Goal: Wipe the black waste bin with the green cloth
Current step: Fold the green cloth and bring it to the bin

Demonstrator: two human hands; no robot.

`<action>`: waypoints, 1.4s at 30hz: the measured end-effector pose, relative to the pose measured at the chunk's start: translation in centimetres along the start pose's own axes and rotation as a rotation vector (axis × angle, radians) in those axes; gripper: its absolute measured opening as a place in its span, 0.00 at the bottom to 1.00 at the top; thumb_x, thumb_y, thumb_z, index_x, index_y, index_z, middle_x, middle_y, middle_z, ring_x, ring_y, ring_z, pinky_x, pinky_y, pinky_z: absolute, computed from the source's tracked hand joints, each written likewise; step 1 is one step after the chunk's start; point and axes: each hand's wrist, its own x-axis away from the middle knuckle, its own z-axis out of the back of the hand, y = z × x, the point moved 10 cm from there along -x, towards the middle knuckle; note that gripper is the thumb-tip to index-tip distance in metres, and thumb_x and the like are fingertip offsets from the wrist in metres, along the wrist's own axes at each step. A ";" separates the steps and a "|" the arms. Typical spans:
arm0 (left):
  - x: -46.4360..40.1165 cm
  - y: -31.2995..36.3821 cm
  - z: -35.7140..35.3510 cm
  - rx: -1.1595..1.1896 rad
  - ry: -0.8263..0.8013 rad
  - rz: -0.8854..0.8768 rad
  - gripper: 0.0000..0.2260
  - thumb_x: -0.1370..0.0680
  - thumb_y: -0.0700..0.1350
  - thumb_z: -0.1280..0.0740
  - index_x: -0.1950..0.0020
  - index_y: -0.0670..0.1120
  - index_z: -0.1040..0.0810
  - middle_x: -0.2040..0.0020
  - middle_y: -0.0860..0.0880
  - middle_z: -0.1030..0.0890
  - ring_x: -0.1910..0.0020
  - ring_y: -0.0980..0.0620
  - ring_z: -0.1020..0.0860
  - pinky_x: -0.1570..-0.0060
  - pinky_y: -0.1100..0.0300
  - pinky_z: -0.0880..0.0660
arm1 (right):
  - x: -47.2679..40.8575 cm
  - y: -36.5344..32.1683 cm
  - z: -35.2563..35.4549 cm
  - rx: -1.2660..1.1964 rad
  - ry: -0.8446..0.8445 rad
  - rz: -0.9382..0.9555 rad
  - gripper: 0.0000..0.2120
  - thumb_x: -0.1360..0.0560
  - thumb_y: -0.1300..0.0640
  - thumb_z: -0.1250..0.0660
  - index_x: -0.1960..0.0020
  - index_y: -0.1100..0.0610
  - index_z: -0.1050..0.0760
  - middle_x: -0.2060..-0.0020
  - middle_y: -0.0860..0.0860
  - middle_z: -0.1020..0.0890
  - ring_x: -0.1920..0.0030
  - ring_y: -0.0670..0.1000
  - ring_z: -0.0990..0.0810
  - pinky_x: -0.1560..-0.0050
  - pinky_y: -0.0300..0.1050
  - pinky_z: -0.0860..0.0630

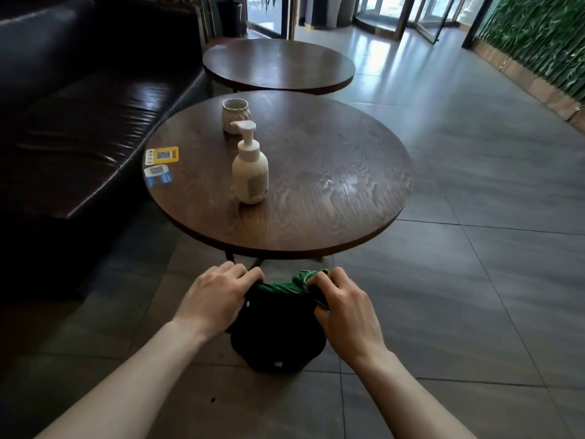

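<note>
Black waste bin point(278, 337) stands on the tiled floor point(474, 280), just in front of the near round bench point(316, 198), close to the person, low in the head view. It looks small and dark; its surface detail is hard to read. A small white mark shows near its lower edge.

Green cloth point(294, 285) is bunched and draped over the far rim of the bin, stretched betw. both hands.

Left hand point(218, 296) comes in from lower left, forearm bare and extended diag. toward the bin. Palm down, knuckles up, fingers curled over the bin's left upper edge and onto the cloth's left end. Clenched on cloth at rim.

Right hand point(345, 308) comes in from lower right, forearm likewise bare and angled inward. Wrist slightly bent, fingers hooked down over the bin's right side, pinching a gathered wad of the cloth. Also clenched on the cloth.

On the bench: a white pump bottle point(250, 169) upright near the middle, a pale ribbed pot point(235, 115) behind it, and two small cards, yellow point(162, 155) and blue point(158, 176), at the left edge.

A second round bench point(278, 64) sits farther back. Dark leather sofa point(79, 122) runs along the left. Green plant wall point(538, 39) on the right.
</note>
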 end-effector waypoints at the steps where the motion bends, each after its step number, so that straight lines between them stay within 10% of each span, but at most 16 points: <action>1: 0.1 0.0 -1.1 0.002 0.003 0.001 0.18 0.27 0.39 0.30 0.39 0.53 0.22 0.52 0.52 0.19 0.50 0.47 0.21 0.52 0.52 0.23 | 0.1 0.5 -1.1 -0.002 0.001 0.002 0.17 0.25 0.60 0.27 0.38 0.51 0.24 0.49 0.49 0.25 0.54 0.53 0.22 0.56 0.49 0.20; 29: 2.1 -3.2 -17.1 0.168 0.321 0.060 0.17 0.28 0.39 0.30 0.44 0.56 0.25 0.53 0.57 0.20 0.50 0.52 0.21 0.54 0.49 0.22 | 0.0 7.8 -18.6 -0.184 0.251 0.229 0.20 0.29 0.64 0.25 0.40 0.51 0.22 0.48 0.49 0.24 0.54 0.52 0.21 0.55 0.48 0.19; 37: 4.2 0.0 -17.6 0.432 0.395 0.072 0.17 0.30 0.38 0.28 0.47 0.56 0.21 0.55 0.62 0.18 0.54 0.64 0.20 0.56 0.70 0.26 | 3.3 7.8 -21.4 -0.482 0.126 0.316 0.22 0.27 0.62 0.28 0.36 0.47 0.28 0.44 0.41 0.29 0.44 0.40 0.26 0.47 0.34 0.25; 42: 4.4 0.5 -18.1 0.600 0.418 0.135 0.15 0.31 0.36 0.27 0.49 0.53 0.19 0.56 0.56 0.15 0.53 0.59 0.17 0.53 0.62 0.22 | 4.6 8.0 -22.1 -0.756 0.048 0.221 0.29 0.27 0.55 0.31 0.27 0.47 0.33 0.35 0.45 0.25 0.33 0.44 0.26 0.34 0.45 0.24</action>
